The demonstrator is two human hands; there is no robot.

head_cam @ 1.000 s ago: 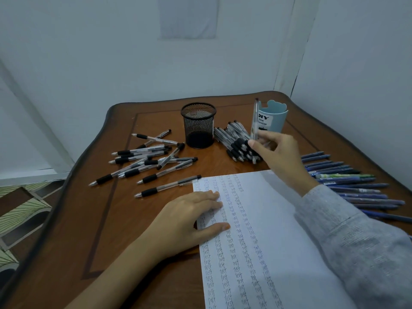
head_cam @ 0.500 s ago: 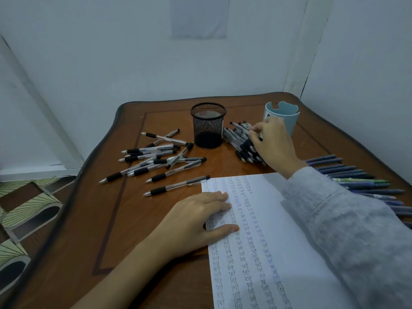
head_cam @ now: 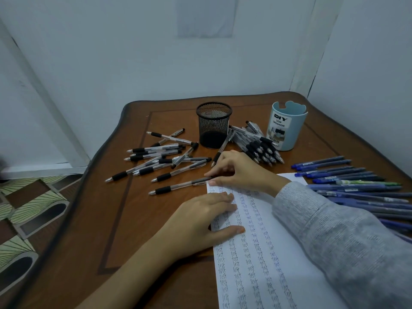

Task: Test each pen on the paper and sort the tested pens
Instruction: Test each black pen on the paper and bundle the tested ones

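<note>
- A patterned floor (head_cam: 33,208) shows far left of the paper (head_cam: 263,264), beyond the edge of the brown wooden surface (head_cam: 124,230).
- A loose scatter of black-grip pens (head_cam: 156,162) lies crisscrossed on the surface, left of and beyond the paper's top left corner.
- One clear pen (head_cam: 178,186) lies nearest the paper, just off that same corner; its tip points left and its rear end reaches the corner.
- The left hand (head_cam: 200,221) rests flat on the paper's left edge; its fingers are straight and together, its thumb is spread, and it grips nothing.
- A black mesh cup (head_cam: 213,128) stands upright beyond the paper's top left corner; a single pen (head_cam: 224,146) lies slanted beside the cup's base.
- The paper is covered in columns of the handwritten word "test".
- The right hand (head_cam: 243,172) sits over the paper's top edge; its fingers (head_cam: 217,182) are curled, with thumb and forefinger pinching the clear pen's rear end.
- A tight bundle of black-grip pens (head_cam: 263,150) lies beyond the paper's top edge, tips toward the paper.
- A light blue cup (head_cam: 289,130) labelled "DIY DESK ORGANIZER" stands just behind that bundle.
- A grey sleeve (head_cam: 345,241) crosses the paper's right half.
- A row of blue pens (head_cam: 347,177) lies side by side to the right of the paper.
</note>
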